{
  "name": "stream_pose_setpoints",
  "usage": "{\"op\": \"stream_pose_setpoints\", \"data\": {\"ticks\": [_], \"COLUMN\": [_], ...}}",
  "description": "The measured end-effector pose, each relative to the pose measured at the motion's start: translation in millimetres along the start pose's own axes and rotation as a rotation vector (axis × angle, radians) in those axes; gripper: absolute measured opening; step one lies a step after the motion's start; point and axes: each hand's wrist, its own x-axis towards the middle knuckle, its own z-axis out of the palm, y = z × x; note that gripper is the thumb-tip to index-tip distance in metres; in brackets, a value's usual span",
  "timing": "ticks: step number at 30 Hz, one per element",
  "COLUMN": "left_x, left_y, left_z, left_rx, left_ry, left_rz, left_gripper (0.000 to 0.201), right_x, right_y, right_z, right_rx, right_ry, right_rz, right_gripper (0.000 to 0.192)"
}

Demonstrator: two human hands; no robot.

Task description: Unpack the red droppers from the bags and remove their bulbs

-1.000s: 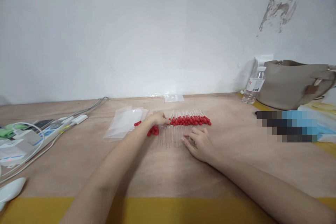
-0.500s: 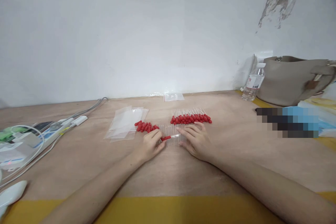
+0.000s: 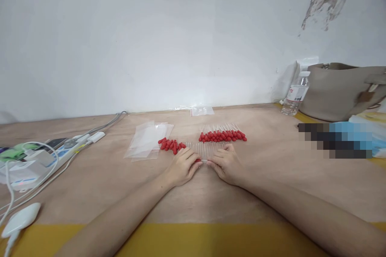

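Near the middle of the light wooden desk (image 3: 271,176), the left hand (image 3: 181,166) and right hand (image 3: 226,164) each keep a pinching grip on one thin clear glass tube with a red rubber cap (image 3: 201,160) between them.

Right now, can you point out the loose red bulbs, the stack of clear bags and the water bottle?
loose red bulbs (image 3: 171,145), head view, middle of the small pile.
stack of clear bags (image 3: 147,138), head view, centre of the top bag.
water bottle (image 3: 295,94), head view, on its label.
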Motion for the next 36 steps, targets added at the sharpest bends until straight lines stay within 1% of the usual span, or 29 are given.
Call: {"op": "stream_pose_setpoints", "data": {"ticks": [3, 6, 13, 20, 24, 25, 27, 28, 30, 33, 35, 36], "left_x": [0, 0, -2, -5, -9, -11, -14, -15, -15, -11, -7, -5], "left_y": [3, 4, 6, 12, 10, 8, 1, -3, -13, -31, -42, -47], "left_z": [-4.3, -6.8, -9.4, -14.6, -15.6, -16.4, -19.8, -22.5, -29.8, -41.9, -47.0, -47.9], "left_rx": [0.052, 0.072, 0.040, 0.019, 0.014, 0.011, -0.002, -0.015, -0.051, -0.073, -0.037, -0.012], "left_ry": [-0.067, -0.115, -0.168, -0.230, -0.243, -0.233, -0.180, -0.131, 0.004, 0.218, 0.303, 0.322], "left_rz": [0.011, 0.023, 0.008, 0.021, 0.040, 0.025, -0.023, -0.054, -0.126, -0.269, -0.358, -0.389], "left_gripper": [0.022, 0.025, 0.027, 0.024, 0.023, 0.024, 0.024, 0.024, 0.022, 0.020, 0.021, 0.023], "right_x": [-1, -2, -5, -9, -15, -17, -20, -20, -20, -14, -7, -3], "right_y": [0, 1, 3, 4, 13, 17, 26, 30, 35, 32, 26, 22], "right_z": [-4, -8, -15, -16, -16, -17, -18, -19, -19, -14, -11, -9], "right_rx": [-0.001, -0.019, -0.110, -0.171, -0.109, -0.083, -0.022, 0.014, 0.082, 0.124, 0.122, 0.125], "right_ry": [-0.015, -0.012, 0.034, 0.086, 0.033, 0.029, 0.068, 0.103, 0.144, 0.086, 0.044, 0.033], "right_rz": [-0.027, -0.059, -0.158, -0.277, -0.320, -0.299, -0.208, -0.146, -0.022, 0.089, 0.141, 0.163], "right_gripper": [0.030, 0.027, 0.019, 0.017, 0.021, 0.023, 0.022, 0.022, 0.024, 0.031, 0.031, 0.030]}}
